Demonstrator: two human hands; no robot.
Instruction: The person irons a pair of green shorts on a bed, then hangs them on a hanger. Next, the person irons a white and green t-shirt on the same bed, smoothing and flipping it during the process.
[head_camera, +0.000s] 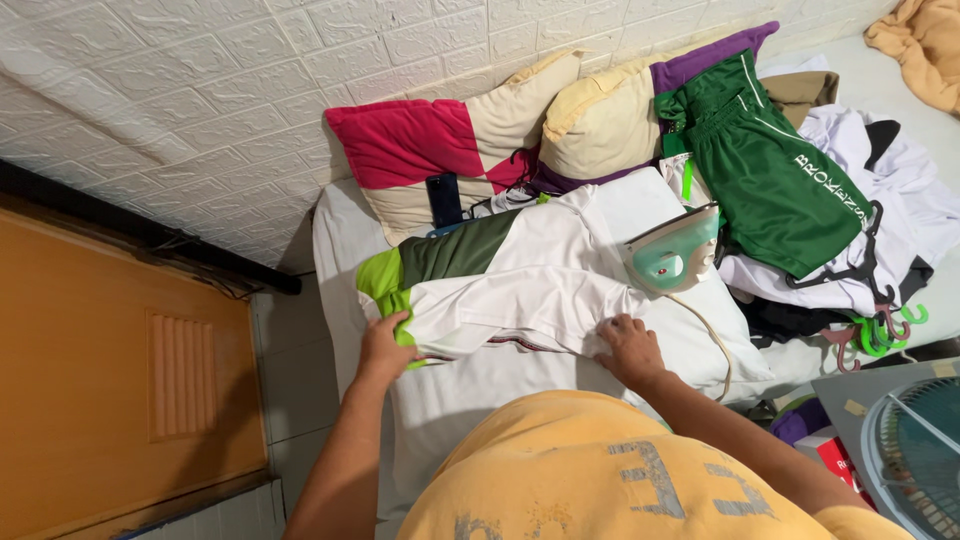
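Note:
A white shirt with lime-green and dark-green sleeve panels lies spread on a white-covered bed. My left hand pinches the shirt's near edge by the lime-green sleeve. My right hand presses and grips the near hem on the other side. A white and teal clothes iron stands on its heel just beyond my right hand, its cord trailing toward me over the sheet.
Two pillows lean on the white brick wall, a dark phone beside them. Green shorts, white clothes and plastic hangers pile on the right. A fan stands at bottom right, a wooden door at left.

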